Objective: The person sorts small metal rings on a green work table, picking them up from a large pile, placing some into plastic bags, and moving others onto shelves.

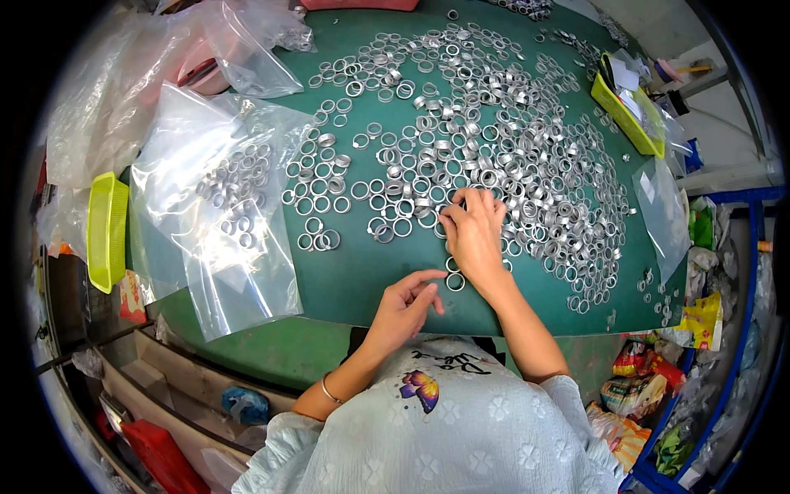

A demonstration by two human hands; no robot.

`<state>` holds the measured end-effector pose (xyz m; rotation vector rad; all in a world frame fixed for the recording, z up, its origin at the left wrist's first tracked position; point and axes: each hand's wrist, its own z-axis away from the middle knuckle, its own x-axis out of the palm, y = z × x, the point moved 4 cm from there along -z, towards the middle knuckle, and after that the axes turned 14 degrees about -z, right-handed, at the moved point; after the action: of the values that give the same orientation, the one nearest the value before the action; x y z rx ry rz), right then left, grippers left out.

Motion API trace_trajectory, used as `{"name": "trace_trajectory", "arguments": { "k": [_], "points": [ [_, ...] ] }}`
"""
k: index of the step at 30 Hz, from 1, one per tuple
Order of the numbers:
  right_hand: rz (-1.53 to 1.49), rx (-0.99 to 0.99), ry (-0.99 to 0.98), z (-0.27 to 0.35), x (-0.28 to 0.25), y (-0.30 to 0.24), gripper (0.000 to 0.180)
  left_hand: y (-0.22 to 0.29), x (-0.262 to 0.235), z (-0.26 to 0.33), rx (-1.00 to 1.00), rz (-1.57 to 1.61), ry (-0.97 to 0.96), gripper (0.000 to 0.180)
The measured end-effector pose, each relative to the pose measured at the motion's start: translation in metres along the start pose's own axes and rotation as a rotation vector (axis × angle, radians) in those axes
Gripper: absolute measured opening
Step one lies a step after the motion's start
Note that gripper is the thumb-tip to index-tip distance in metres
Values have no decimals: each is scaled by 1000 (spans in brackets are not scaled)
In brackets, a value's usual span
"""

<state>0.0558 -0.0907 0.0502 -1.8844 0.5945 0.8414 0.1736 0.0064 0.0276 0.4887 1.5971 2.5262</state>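
Many small silver metal rings (402, 226) lie over the green table (362, 284), heaped most thickly on the right. My right hand (476, 235) reaches into the near left edge of the heap, its fingers bent down and closed on rings there; how many is hidden under the fingers. Close to the table's front edge is my left hand (403, 311), holding nothing, with its index finger stretched toward a loose ring (455, 282) and the others loosely curled. Left of the heap sits a small separate cluster of rings (313, 239).
Clear plastic bags (243, 284) cover the table's left side, with more rings (239, 177) showing there. A yellow-green basket (107, 232) stands at the left edge, another basket (625, 115) at the far right. Snack packets (634, 395) fill a blue rack (728, 362) on the right.
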Motion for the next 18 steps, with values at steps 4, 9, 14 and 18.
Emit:
{"name": "trace_trajectory", "arguments": {
  "k": [4, 9, 14, 18],
  "points": [
    [-232, 129, 18, 3, -13, 4, 6, 0, -4, 4, 13, 4, 37, 27],
    [-1164, 559, -111, 28, -17, 8, 9, 4, -9, 2, 64, 55, 142, 32],
    [-1411, 660, -127, 40, -19, -10, 11, 14, -5, -4, 156, 111, 160, 44],
    [-1420, 589, -171, 44, -19, -17, 9, 22, 1, -6, 195, 98, 211, 40]
  ]
}}
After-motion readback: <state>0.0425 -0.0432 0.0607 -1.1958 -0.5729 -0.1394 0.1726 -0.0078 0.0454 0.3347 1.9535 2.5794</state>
